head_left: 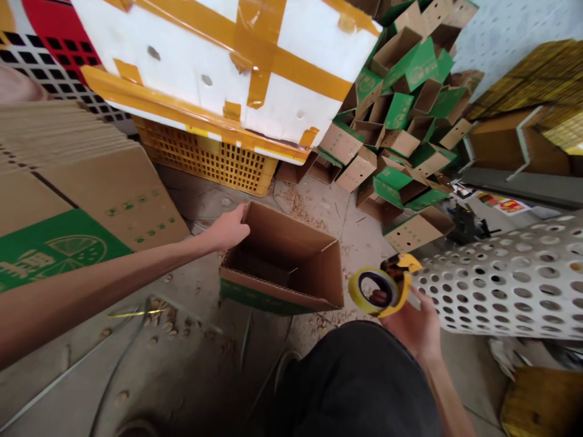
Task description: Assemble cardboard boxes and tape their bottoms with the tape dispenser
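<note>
On the floor (195, 370) in front of the person stands a cardboard box (277, 297), open at the top, brown inside and green on the side nearest the person. The left hand (233, 229) reaches across from the left and is closed on the box's far left corner, with the fingers curled at the rim; how much of them goes inside is hard to tell. The right hand (414, 325) is to the right of the box and apart from it, partly closed around a yellow tape dispenser (401, 297) fitted with a tape roll (357, 292). Fingers show through the dark ring in the middle of the roll. Between the hands and nearer the person is a leg in dark trousers (355, 382).

To the left lies a stack of flattened cardboard (113, 176), printed in green. Beyond the box, a white foam box (182, 57) with orange tape sits above a yellow crate (204, 159). Farther right, green and brown boxes (401, 115) lie in a loose heap. A white panel (532, 235) full of round holes stands just beside the right hand. Small brown scraps are scattered over the floor.
</note>
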The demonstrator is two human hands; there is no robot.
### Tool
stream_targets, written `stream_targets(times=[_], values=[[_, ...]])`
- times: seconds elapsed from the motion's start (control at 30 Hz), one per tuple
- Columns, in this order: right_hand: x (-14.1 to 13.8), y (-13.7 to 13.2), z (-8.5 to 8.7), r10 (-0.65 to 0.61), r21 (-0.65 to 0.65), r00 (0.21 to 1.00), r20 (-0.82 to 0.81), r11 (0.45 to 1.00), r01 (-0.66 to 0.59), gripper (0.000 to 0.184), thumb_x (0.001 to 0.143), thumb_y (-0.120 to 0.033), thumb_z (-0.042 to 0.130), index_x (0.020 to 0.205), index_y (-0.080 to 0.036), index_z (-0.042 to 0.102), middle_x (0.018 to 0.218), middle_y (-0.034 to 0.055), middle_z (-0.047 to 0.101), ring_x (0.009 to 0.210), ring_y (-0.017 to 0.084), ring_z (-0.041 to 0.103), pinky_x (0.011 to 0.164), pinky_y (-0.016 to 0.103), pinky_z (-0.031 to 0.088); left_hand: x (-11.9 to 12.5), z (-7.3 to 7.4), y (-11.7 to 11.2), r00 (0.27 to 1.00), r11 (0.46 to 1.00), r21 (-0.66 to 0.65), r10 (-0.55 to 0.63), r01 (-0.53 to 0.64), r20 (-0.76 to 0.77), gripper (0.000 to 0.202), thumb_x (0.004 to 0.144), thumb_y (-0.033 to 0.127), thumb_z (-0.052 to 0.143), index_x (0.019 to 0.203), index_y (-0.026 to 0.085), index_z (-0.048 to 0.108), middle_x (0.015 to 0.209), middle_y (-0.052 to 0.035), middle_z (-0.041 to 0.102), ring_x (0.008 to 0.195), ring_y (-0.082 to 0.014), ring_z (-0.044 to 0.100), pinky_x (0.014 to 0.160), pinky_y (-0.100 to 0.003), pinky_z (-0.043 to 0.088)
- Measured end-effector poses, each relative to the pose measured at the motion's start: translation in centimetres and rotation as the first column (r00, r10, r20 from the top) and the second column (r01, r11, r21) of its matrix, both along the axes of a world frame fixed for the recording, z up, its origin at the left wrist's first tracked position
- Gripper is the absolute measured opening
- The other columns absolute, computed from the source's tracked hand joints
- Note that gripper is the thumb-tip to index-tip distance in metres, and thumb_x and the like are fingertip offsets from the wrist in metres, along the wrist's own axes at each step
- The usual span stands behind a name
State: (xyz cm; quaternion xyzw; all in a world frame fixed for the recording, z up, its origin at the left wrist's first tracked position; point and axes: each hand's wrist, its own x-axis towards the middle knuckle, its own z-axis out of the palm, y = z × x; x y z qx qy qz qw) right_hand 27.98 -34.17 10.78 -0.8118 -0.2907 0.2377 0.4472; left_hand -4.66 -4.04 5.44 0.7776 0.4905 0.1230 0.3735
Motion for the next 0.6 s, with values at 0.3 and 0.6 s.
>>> stream_targets(times=[0.3,0.6], values=[[1.8,2.8,2.3,-0.037,0.270,0.974,-0.222,0.958,0.098,0.046,0.063,-0.042,0.095,0.093,-0.023,0.066,0.086,-0.0003,0.066,0.074,0.015,0.061,0.076,0.031,0.059,0.4,0.7,-0.5,0.993,1.000,-0.010,0.011,-0.013,-0.116,0.065,0.083,0.020,0.047,0.147,0.012,0.050,0.130,-0.0204,0.071,0.121,-0.0368,0.069,0.102,-0.044,0.055],[0.5,7.5,1.8,0.219,0.065,0.962,0.161,0.971,-0.232,0.058,0.064,-0.050,0.094,0.107,-0.021,0.069,0.106,0.0089,0.076,0.098,0.028,0.070,0.091,0.041,0.060,0.4,2.5,-2.3,0.929,0.983,0.150,0.150,-0.104,-0.340,0.034,0.091,0.034,0.047,0.107,0.012,0.069,0.105,-0.0221,0.074,0.104,-0.0394,0.072,0.085,-0.043,0.057]])
